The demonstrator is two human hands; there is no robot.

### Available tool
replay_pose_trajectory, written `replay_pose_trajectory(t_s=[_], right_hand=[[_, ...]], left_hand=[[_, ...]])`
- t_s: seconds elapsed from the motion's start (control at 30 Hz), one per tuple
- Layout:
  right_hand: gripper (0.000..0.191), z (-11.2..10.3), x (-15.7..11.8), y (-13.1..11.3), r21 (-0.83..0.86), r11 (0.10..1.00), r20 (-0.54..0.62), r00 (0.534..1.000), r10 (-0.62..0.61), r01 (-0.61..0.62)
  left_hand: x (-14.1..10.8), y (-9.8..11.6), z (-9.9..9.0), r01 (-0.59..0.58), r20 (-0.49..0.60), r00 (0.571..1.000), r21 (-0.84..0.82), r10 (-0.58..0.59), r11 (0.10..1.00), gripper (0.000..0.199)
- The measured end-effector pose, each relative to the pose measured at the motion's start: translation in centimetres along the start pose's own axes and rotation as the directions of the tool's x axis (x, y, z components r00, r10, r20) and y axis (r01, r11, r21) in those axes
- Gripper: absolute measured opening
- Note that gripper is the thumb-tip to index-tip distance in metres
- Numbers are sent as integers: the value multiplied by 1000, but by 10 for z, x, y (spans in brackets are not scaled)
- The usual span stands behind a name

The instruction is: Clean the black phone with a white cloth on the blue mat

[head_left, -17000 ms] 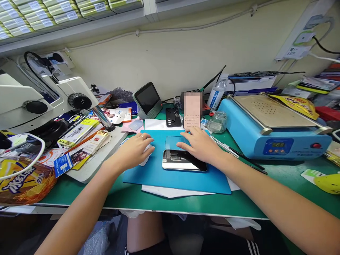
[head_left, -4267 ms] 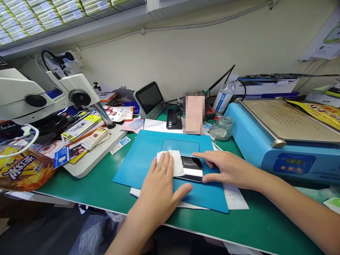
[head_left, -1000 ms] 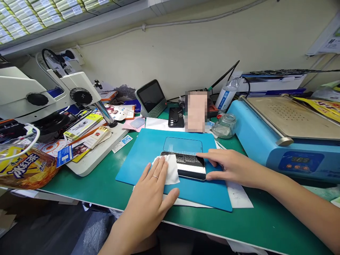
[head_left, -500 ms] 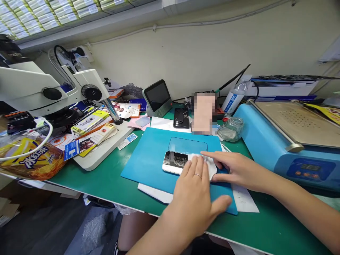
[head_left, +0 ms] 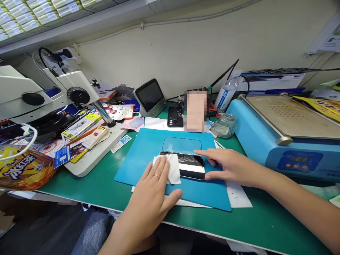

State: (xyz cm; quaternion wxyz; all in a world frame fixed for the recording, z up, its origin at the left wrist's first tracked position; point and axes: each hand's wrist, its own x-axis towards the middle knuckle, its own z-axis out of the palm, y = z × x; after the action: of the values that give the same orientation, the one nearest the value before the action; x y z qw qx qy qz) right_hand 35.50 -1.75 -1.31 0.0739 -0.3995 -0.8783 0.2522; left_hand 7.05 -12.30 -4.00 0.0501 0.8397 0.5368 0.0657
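Observation:
A phone (head_left: 192, 166) with a dark, reflective face lies on a blue mat (head_left: 132, 156). My left hand (head_left: 152, 187) rests flat, fingers stretched out, on a white wipe (head_left: 174, 171) that covers the phone's left end. At the phone's right end, my right hand (head_left: 225, 164) braces it, the index fingertip at the far edge and the thumb at the near corner; its other fingers are curled under. Just beyond the phone, a clear dark-edged glass panel (head_left: 180, 143) lies on the mat, close to my right index fingertip.
Behind the mat are a black phone (head_left: 175, 117), a smart display (head_left: 149, 97), a glass jar (head_left: 224, 124) and a plastic bottle (head_left: 225, 94). A blue heating plate machine (head_left: 265, 141) stands right. Left are a microscope stand (head_left: 87, 163), boxes and an iced tea bottle (head_left: 23, 168).
My left hand has slid the wipe leftward along the phone, from its right end to its left end, uncovering the right part. My right hand keeps its place at the phone. The view has shifted slightly.

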Motion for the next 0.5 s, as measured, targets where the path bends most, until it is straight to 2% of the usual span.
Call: replay_pose_trajectory(t_s=[0.1,0.23,0.33,0.4,0.5], right_hand=[[79,0,0,0,-5,1000,9,1000,0,0],[77,3,0,3,-14,1000,-1,1000,-27,27],[76,3,0,3,-16,999,-18,999,-29,29],[75,3,-1,3,-13,999,-15,999,-30,30],[72,1,-1,2,-16,999,-8,999,-37,37]], left_hand=[[19,11,2,32,-26,999,0,-32,999,86],[46,53,5,-52,-23,998,-106,50,993,93],[49,74,5,-83,-38,996,-165,78,983,91],[39,74,4,-108,-40,994,-188,102,976,87],[15,57,2,-158,-29,987,-179,156,971,83]])
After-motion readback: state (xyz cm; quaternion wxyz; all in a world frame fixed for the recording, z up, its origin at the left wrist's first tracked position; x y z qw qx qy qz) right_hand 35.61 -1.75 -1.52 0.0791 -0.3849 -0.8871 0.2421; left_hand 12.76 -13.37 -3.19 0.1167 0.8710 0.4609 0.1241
